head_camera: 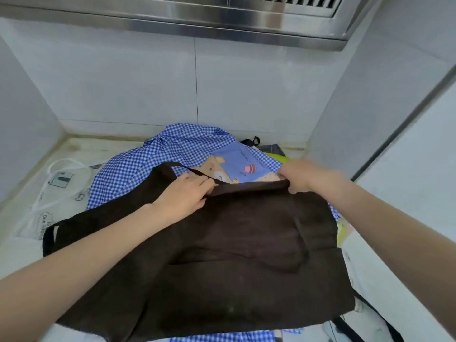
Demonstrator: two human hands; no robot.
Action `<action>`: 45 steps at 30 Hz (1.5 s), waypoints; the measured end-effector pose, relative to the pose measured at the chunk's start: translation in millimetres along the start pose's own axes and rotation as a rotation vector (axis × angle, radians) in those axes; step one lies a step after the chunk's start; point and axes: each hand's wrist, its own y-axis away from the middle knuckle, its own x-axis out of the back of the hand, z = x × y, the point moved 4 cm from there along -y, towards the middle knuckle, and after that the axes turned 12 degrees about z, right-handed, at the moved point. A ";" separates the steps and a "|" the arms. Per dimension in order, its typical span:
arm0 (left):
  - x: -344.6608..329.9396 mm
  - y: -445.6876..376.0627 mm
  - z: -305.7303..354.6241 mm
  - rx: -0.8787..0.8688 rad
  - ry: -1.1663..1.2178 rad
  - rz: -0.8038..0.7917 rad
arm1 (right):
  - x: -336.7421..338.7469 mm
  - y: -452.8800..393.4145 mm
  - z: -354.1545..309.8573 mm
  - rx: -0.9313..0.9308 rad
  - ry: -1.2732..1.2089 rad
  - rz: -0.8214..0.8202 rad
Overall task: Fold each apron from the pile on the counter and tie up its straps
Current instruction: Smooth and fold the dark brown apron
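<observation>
Dark brown apron (241, 255) spread flat atop pile, centre of desk (29, 193), top hem far from viewer. Left hand (183, 196) pinching top hem near strap base; brown strap (170, 166) looping beyond it. Right hand (299, 176) gripping hem's right end, blurred. Underneath: blue gingham apron (158, 156) with cartoon pocket panel (243, 164). White printed apron (56, 188) at left. Steel hood (197, 18) overhead, white tiled wall (148, 82) behind.

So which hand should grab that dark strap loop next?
Probably the left hand: it already grips the dark brown cloth apron beside the dark strap loop. The right hand holds the far corner.
</observation>
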 end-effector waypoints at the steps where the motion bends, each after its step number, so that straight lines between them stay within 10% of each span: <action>1: -2.8 14.9 12.0 0.000 0.041 -0.074 | -11.5 14.5 -7.1 0.005 0.013 -0.024; 7: -33.8 82.5 26.2 0.194 -0.105 -0.477 | -74.5 67.5 -28.1 -0.076 0.120 0.020; 11: -32.2 96.2 15.9 0.319 0.021 -0.426 | -77.7 75.4 -32.0 -0.139 0.053 -0.077; 14: -17.5 88.2 17.3 0.282 -0.033 -0.081 | -62.2 68.7 -47.8 -0.136 -0.179 -0.058; 21: -31.3 76.7 -5.7 1.028 0.476 -0.346 | -23.8 24.6 -138.2 0.204 -0.573 0.081; 28: -35.2 92.2 8.5 0.851 0.642 -0.537 | -36.1 4.6 -206.7 0.339 -0.254 0.016; 38: -31.3 121.0 -7.9 0.748 0.256 -0.474 | 28.6 -0.1 -52.7 -0.243 -0.068 0.308; 45: -43.8 96.9 35.5 0.395 0.252 -0.597 | -32.9 76.0 -54.4 0.007 -0.270 -0.360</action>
